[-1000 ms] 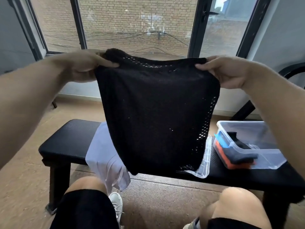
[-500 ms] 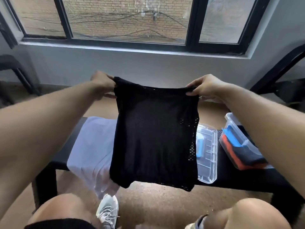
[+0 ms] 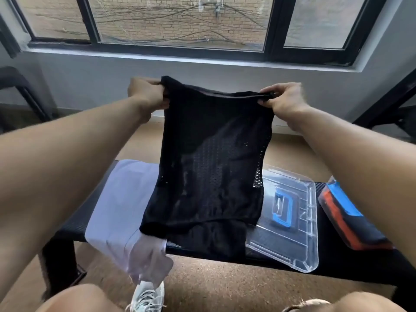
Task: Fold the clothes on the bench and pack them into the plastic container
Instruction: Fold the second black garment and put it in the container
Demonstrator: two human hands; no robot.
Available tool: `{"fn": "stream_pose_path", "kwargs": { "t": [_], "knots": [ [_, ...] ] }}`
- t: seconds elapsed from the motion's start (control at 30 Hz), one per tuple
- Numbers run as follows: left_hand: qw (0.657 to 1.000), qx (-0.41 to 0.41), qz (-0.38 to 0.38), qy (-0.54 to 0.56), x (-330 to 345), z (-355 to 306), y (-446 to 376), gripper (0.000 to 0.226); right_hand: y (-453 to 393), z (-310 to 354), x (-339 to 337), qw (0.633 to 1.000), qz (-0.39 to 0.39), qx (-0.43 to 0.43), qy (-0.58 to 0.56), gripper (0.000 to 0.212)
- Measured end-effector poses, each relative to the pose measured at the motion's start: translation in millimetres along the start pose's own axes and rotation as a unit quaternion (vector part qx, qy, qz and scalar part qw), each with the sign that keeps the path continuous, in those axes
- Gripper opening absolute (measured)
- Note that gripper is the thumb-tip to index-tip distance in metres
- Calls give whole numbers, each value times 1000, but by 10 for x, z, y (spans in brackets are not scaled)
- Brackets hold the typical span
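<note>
A black mesh garment (image 3: pixel 209 172) hangs stretched between my hands above the black bench (image 3: pixel 337 251). My left hand (image 3: pixel 146 95) grips its top left corner, and my right hand (image 3: pixel 284 100) pinches the top right corner. The garment's lower edge lies on the bench seat. A white garment (image 3: pixel 121 208) is spread on the bench to the left and droops over the front edge. The clear plastic container (image 3: pixel 351 221) sits at the right end, mostly behind my right arm, with folded orange, blue and dark clothes showing inside.
The container's clear lid (image 3: pixel 299 235) with a blue handle lies flat on the bench right of the black garment. A grey wall and window run behind the bench. Black metal frames stand at far left and far right. My knees and a white shoe (image 3: pixel 146 298) are below.
My hands have lowered the black garment and carried it forward, so its bottom edge now rests on the bench. The camera has tilted down.
</note>
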State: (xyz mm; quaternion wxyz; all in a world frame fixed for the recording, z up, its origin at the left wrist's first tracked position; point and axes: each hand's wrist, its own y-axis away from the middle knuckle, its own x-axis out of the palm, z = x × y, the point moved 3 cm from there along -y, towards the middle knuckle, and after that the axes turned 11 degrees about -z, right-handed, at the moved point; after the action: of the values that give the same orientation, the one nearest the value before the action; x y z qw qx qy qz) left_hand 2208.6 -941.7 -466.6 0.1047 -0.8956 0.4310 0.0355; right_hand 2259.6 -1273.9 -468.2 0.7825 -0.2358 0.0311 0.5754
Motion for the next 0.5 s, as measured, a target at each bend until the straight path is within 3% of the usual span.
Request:
{"fn": "stream_pose_path", "kwargs": {
  "t": [0.13, 0.37, 0.5],
  "knots": [
    [998, -37, 46, 13, -35, 412, 304, 21, 341, -275, 68, 997, 66, 26, 16, 20],
    [995, -92, 46, 8, -437, 976, 656, 15, 1021, -448, 20, 982, 182, 25, 38, 21],
    [983, -140, 119, -1, -732, 1211, 888, 13, 1408, -500, -21, 965, 252, -6, 75, 20]
  ]
}}
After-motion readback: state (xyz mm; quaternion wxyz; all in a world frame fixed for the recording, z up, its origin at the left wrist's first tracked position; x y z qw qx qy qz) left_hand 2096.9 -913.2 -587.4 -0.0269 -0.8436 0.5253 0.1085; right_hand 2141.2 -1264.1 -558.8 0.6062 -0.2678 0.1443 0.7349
